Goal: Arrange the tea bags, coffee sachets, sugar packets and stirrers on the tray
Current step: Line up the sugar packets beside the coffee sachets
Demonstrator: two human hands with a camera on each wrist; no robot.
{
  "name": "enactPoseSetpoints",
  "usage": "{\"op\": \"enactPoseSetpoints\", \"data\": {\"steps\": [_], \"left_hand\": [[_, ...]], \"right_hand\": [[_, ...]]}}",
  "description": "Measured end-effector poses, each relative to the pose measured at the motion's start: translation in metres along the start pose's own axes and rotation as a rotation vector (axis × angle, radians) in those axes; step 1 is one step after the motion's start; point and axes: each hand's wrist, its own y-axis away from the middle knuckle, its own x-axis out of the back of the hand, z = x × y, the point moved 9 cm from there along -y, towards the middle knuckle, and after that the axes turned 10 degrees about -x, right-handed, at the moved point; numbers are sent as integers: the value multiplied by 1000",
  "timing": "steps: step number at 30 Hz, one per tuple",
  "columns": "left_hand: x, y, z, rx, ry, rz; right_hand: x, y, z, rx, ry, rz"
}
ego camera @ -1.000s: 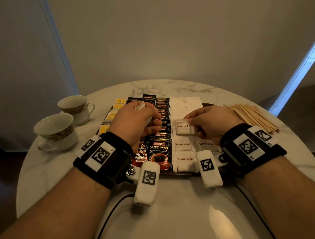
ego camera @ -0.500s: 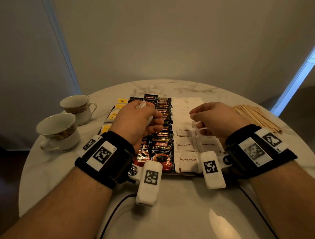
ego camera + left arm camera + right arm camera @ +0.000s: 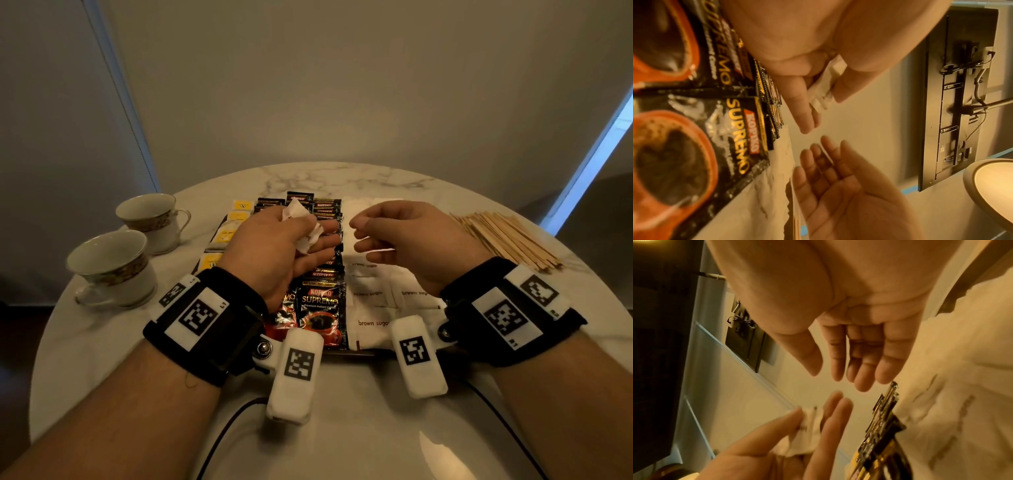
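Note:
My left hand (image 3: 310,236) hovers over the dark tray (image 3: 346,353) and pinches a few white sugar packets (image 3: 301,224) between thumb and fingers; the left wrist view shows the same packets (image 3: 825,86). My right hand (image 3: 361,236) is level with it, just to the right, fingers straight and empty (image 3: 838,369). On the tray lie yellow tea bags (image 3: 236,219) at the left, black coffee sachets (image 3: 320,308) in the middle and brown sugar packets (image 3: 373,298) at the right. The wooden stirrers (image 3: 507,240) lie in a heap on the table right of the tray.
Two gold-trimmed teacups (image 3: 113,267) (image 3: 152,219) stand on the round marble table (image 3: 342,428) left of the tray. A black cable (image 3: 222,438) runs across the table's near part. Wall and a window edge lie behind.
A second ago my right hand pinched a brown sugar packet over the tray; it has let it go, risen and opened beside the left hand. My left hand's fingers have straightened somewhat around their packets.

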Motion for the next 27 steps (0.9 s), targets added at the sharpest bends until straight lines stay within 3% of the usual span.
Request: {"op": "enactPoseSetpoints", "data": {"steps": [6,11,16,22,27], "left_hand": [[-4,0,3,-61,-68,-80],[-3,-1,2,-40,-59,-92],[-9,4,0,-53,-136,-164],[-9,4,0,-70,-48,-137],[-14,5,1,-72,-70,-188]], "right_hand": [[-27,15,-8,97,-19,-192],[-16,10,-7,81,-297,-132],[-5,7,-9,167,-309,-12],[-17,11,-9,139,-413,-157],[-10,10,-12,204,-356,-94]]}}
